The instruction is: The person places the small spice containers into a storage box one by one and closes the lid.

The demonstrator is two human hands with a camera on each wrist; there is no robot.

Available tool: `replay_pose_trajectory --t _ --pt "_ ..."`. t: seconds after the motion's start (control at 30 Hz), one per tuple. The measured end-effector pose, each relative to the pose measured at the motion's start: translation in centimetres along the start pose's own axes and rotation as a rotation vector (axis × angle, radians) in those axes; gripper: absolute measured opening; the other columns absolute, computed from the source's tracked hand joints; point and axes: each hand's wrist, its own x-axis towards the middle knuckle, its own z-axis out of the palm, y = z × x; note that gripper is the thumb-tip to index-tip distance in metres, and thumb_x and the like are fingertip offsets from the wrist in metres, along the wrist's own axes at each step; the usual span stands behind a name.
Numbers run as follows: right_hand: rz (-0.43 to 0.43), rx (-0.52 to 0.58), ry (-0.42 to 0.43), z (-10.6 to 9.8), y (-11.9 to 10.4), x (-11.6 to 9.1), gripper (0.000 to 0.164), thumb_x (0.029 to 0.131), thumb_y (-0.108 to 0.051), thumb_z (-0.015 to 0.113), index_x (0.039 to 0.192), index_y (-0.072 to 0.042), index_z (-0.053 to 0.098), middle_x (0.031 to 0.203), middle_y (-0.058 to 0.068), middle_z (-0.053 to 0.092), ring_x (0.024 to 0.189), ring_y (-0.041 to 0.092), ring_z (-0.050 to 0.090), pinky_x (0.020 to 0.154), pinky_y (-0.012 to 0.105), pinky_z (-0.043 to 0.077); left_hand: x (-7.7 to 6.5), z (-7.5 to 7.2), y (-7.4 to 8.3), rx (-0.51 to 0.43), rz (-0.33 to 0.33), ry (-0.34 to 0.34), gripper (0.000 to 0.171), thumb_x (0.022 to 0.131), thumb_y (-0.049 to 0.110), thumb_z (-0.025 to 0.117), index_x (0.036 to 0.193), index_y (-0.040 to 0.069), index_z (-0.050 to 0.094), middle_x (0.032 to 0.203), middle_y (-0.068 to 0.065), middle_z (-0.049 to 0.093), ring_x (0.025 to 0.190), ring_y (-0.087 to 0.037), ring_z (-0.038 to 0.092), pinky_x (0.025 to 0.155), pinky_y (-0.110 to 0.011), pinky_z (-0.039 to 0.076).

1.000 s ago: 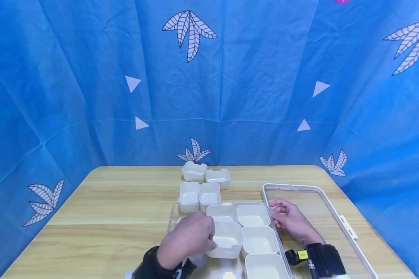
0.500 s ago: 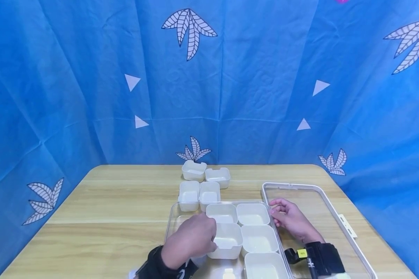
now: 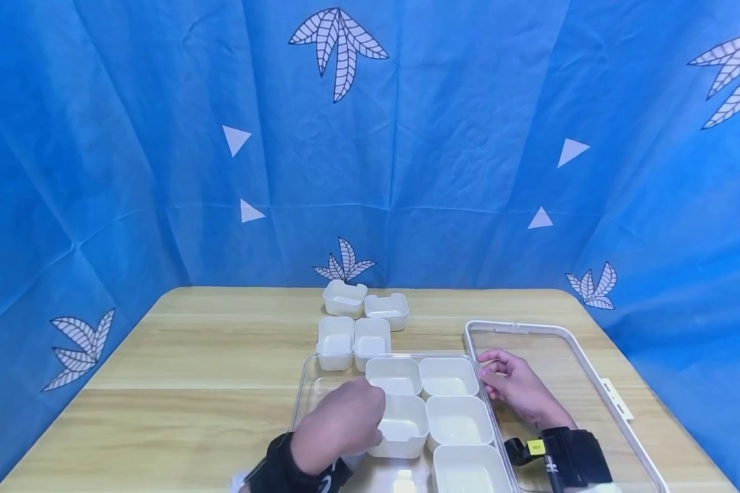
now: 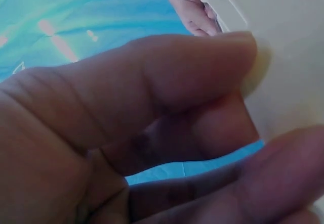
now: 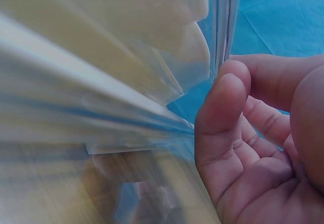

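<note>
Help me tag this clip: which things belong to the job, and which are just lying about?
Likely job:
white rectangular plastic bin in left hand
clear rectangular plastic box

Likely lying about:
four white rectangular plastic bins beyond
clear white-rimmed rectangular panel

Nine tubs point(image 3: 460, 420) visible: four behind one box point(image 3: 379, 477), five within its outline; one lid point(image 3: 593, 373), one left hand point(image 3: 344, 416), one right hand point(image 3: 519, 389); two cuffs point(image 3: 576, 457); four triangles point(image 3: 236, 140) and five leaf prints point(image 3: 345, 46).
</note>
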Motion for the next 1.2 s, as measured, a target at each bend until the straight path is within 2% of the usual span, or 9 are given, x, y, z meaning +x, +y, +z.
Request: replay_pose_trajectory --t 0.27,0.57,0.87,1.2 --pt "0.001 0.012 -0.004 0.02 -0.14 -0.06 0.037 0.093 0.002 0.056 0.123 0.016 0.041 0.086 0.007 0.056 0.065 0.010 0.054 0.059 0.020 0.050 0.06 0.50 0.40 0.035 -0.020 0.000 0.032 0.067 0.008 0.074 0.055 0.014 0.045 0.053 0.006 0.042 0.046 -0.011 0.040 0.041 -0.024 0.037" --pt "-0.004 -0.005 -0.005 0.00 -0.01 -0.08 0.036 0.094 0.002 0.055 0.123 0.017 0.041 0.085 0.007 0.056 0.065 0.010 0.054 0.058 0.020 0.050 0.27 0.78 0.69 0.021 -0.071 -0.076 0.032 0.071 0.009 0.075 0.056 0.014 0.047 0.054 0.004 0.044 0.047 -0.012 0.042 0.041 -0.025 0.038" --pt "-0.007 -0.010 -0.005 0.06 -0.18 0.05 0.034 0.093 0.004 0.054 0.122 0.017 0.041 0.085 0.007 0.056 0.065 0.010 0.054 0.058 0.020 0.049 0.29 0.94 0.65 0.047 -0.055 -0.044 0.033 0.069 0.010 0.076 0.055 0.014 0.047 0.054 0.005 0.043 0.047 -0.012 0.041 0.040 -0.026 0.037" --pt "-0.004 -0.007 -0.013 0.02 -0.20 0.01 0.037 0.093 0.001 0.056 0.123 0.017 0.041 0.085 0.007 0.055 0.065 0.010 0.054 0.058 0.020 0.050 0.32 0.85 0.70 0.055 -0.089 -0.073 0.037 0.075 0.028 0.077 0.054 0.015 0.049 0.055 0.005 0.045 0.048 -0.013 0.043 0.041 -0.030 0.038"
